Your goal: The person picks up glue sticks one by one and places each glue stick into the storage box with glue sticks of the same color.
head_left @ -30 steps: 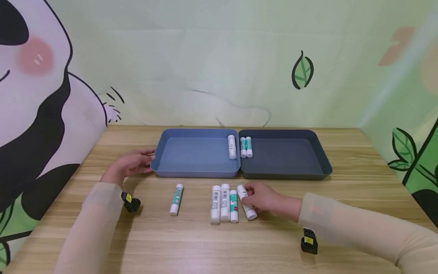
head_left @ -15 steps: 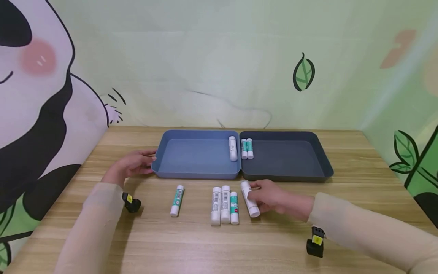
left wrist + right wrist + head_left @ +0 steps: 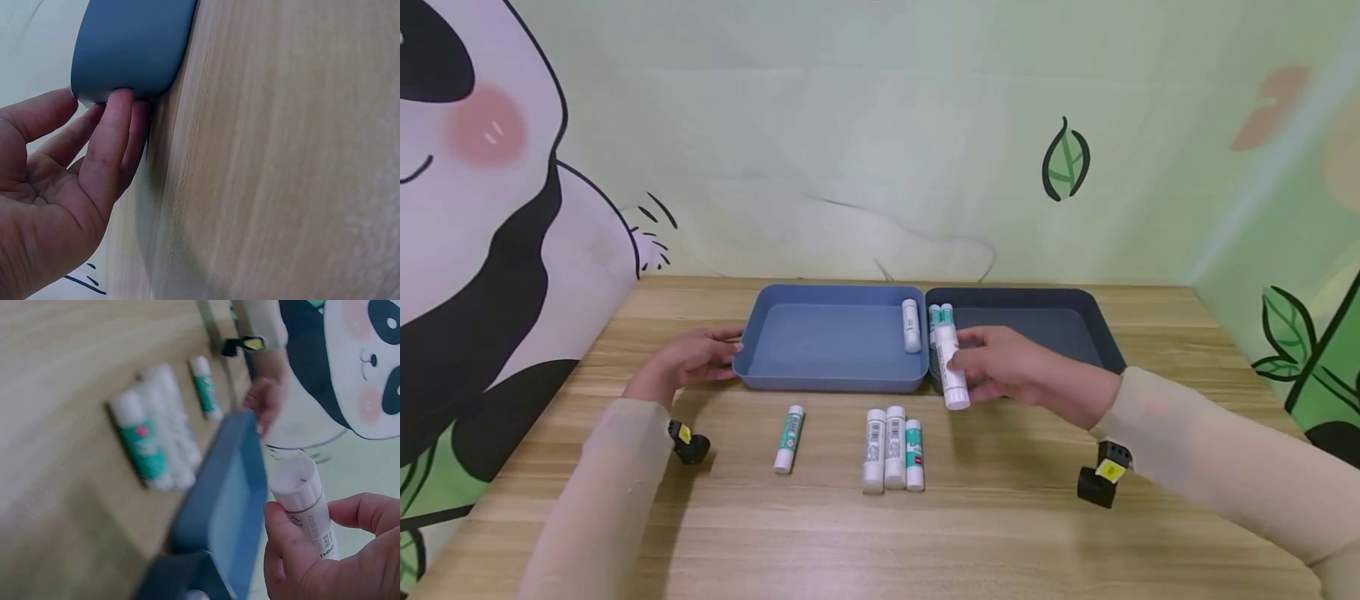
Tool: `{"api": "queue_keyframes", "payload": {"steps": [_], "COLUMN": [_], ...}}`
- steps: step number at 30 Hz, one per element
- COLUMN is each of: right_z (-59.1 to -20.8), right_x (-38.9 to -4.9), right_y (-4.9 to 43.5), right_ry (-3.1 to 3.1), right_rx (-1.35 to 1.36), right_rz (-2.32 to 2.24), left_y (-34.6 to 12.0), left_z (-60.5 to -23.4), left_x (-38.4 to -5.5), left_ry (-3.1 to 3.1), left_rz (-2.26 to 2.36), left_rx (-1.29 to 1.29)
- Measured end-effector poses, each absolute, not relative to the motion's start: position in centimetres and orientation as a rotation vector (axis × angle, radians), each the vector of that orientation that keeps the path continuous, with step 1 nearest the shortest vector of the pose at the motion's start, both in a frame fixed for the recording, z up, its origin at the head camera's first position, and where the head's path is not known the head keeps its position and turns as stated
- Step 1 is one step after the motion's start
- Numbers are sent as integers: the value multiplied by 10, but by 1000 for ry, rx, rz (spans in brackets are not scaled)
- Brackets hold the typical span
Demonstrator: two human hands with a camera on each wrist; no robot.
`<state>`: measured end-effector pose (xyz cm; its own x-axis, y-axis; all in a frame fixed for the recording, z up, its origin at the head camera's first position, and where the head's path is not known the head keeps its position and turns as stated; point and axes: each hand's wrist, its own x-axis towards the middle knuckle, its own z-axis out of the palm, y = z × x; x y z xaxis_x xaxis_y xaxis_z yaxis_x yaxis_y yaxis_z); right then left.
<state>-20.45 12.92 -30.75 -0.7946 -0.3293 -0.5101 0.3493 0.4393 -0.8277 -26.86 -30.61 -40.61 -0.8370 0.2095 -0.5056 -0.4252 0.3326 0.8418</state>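
My right hand (image 3: 1007, 362) pinches a large white glue stick (image 3: 951, 371) between thumb and fingers, above the front left corner of the dark grey tray (image 3: 1045, 329). The held stick partly hides two small green-and-white glue sticks (image 3: 935, 314) lying in that tray. My left hand (image 3: 696, 357) touches the left end of the blue tray (image 3: 827, 337); in the left wrist view, its extended fingertips (image 3: 119, 103) rest against the end wall. One white glue stick (image 3: 911, 327) lies along the right side inside the blue tray.
On the wooden table (image 3: 760, 533), two large white glue sticks (image 3: 874, 454) lie side by side with a green-and-white glue stick (image 3: 913, 454). Another green-and-white glue stick (image 3: 788, 440) lies apart, to their left. The trays stand end to end near the back wall (image 3: 880, 167).
My right hand has lifted the white glue stick off the table, from beside the row, and carried it forward over the dark tray's corner. My left hand stays at the blue tray.
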Motion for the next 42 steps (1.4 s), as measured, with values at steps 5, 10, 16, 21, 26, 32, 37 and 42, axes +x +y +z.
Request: {"api": "queue_keyframes", "payload": {"steps": [5, 10, 16, 21, 26, 32, 37, 42], "right_z": [-279, -255, -236, -226, -220, -214, -212, -212], "right_x": [-220, -237, -262, -277, -289, -303, -314, -323], "right_y": [127, 122, 114, 109, 103, 98, 94, 89], "right_ry": [2098, 2093, 2114, 2132, 2126, 2134, 2120, 2095], "right_rx": [-22, -58, -61, -55, -50, -25, 6, 22], "right_rz": [-1417, -1455, -1496, -1501, -1518, -1515, -1542, -1557], "left_y": [-307, -307, -307, -306, -307, -306, -306, -306], "left_z": [-407, -407, -409, -409, -408, -408, -408, -408], "left_x": [-269, -270, -271, -270, -270, -270, -270, -270], "left_ry": [2047, 2036, 2038, 2039, 2041, 2041, 2033, 2024], "left_rz": [1544, 1553, 1562, 1561, 1560, 1557, 1568, 1585], "left_rx": [-188, -193, -174, -165, -187, -180, -176, -180]}}
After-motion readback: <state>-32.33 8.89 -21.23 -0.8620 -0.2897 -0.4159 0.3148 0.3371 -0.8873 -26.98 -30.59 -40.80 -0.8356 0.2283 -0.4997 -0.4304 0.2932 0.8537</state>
